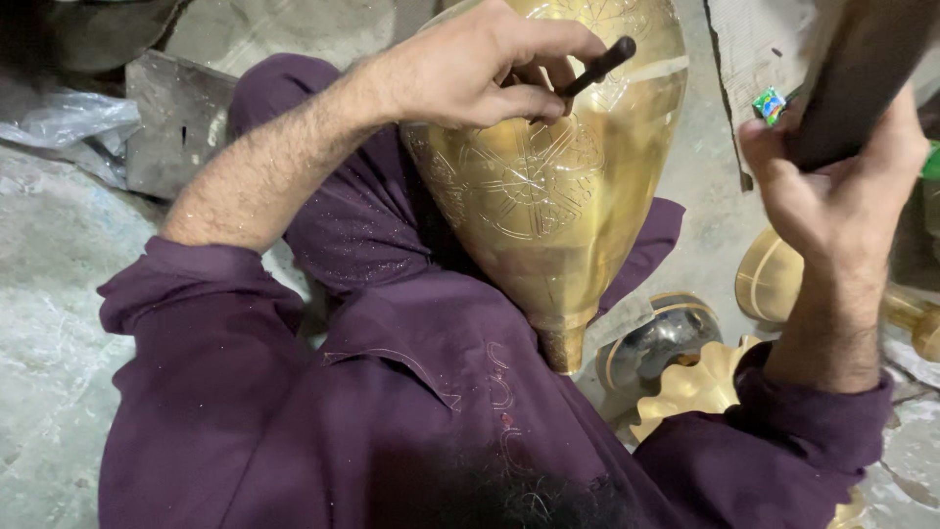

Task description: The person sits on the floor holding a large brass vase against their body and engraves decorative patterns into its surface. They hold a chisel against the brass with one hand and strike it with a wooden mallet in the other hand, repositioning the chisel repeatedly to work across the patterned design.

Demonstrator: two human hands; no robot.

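Brass vessel (563, 186): teardrop body, engraved floral medallions, tilted across the lap, narrow neck toward the wearer. Dark chisel (597, 67): tip set against the engraved surface. Dark wooden mallet (857, 73) (partly out of frame): raised at right.

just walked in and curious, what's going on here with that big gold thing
A person in a purple garment sits on the floor with a large brass vessel resting across their lap, narrow neck pointing toward them. The left hand pinches a thin dark punch with its tip against the engraved pattern on the vessel. The right hand grips a dark wooden block, raised clear of the punch. More brass pieces lie on the floor by the right arm.
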